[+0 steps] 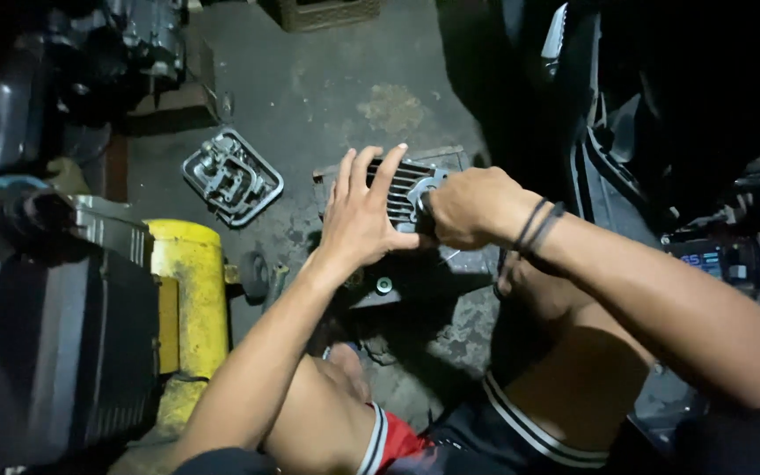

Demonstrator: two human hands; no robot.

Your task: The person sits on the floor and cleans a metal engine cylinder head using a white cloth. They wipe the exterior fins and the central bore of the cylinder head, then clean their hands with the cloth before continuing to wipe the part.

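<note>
Hands worked a finned engine part [406,180] on the concrete floor [327,88]: left hand [358,220] spread flat on it, right hand [468,207] fisted against it. Anything gripped stayed hidden. Metal cover [232,176] lay near.

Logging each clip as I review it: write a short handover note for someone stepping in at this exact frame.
Left hand: open, fingers spread flat on the finned engine part, steadying it.
Right hand: closed in a grip at the part's round end; what it grips is hidden.
The part sits on a dark block on the concrete floor. A metal engine cover lies loose on the floor to the left; a yellow tank stands beside it.
Done or left: cannot tell from this view.
</note>
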